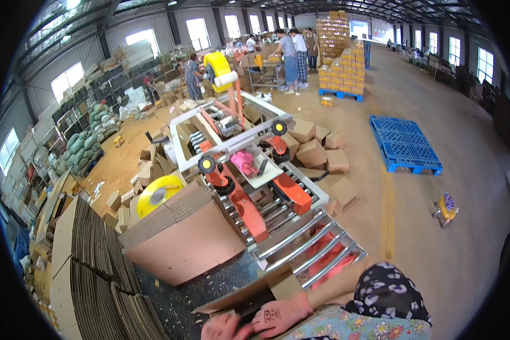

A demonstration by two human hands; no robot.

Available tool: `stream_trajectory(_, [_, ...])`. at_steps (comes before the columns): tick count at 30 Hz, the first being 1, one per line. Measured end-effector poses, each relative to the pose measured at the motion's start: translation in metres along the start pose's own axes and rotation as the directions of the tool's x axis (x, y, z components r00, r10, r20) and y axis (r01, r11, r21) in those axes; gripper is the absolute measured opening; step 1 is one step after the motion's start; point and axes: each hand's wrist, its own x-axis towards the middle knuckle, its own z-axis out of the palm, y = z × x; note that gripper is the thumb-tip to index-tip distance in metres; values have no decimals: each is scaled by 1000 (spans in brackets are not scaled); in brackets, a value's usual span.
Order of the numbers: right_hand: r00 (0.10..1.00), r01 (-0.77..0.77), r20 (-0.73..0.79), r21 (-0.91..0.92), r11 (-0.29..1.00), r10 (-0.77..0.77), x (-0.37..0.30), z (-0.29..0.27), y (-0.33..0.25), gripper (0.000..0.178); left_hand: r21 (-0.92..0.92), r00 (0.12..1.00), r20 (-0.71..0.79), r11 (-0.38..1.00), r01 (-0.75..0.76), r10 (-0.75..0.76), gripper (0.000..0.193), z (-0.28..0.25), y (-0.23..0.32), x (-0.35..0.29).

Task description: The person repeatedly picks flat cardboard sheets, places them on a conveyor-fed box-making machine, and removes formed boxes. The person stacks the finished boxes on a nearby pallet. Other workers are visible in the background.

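A brown cardboard box (pixel 284 287) with raised flaps lies before me at the lower edge of the head view. My right hand (pixel 280 317), in a pink glove, reaches across its near side with fingers stretched to the left. Beside it, my left hand (pixel 225 327), gloved in pink too, is at the box's near left and smeared by motion. Part of the box is hidden below my hands and the picture's edge. A bundle of flattened cartons (pixel 181 241) leans on the dark work surface (pixel 178 297) just beyond.
Ahead stands a carton taping machine (pixel 243 207) with rollers (pixel 306 255) and a yellow tape roll (pixel 215 67). Another tape roll (pixel 160 195) is at its left. Tall stacks of flat cartons (pixel 96 289) fill my left. Folded boxes (pixel 311 153) and a blue pallet (pixel 405 143) lie farther off; people (pixel 288 54) stand beyond.
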Motion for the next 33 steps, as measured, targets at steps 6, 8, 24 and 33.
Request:
stream_trajectory(6, [705,-640,-666,-448,625,245,-44,-22,17,33,328,966,-159,933,-145,206,57,42,-29,-9])
stream_trajectory(8, [721,-563,-680,-464,684,133,-85,-16,27,32,278,997,-74,960,32,-12,62,80,-64,-4])
stream_trajectory(24, [-150,-809,-987,89,581,-57,-190,71,141,28,-61,737,-648,951,-304,194,36,159,5,393])
stream_trajectory(33, [267,-370,-964,-82,925,21,1,-26,227,47,-167,869,-475,984,62,-135,25,147,-139,219])
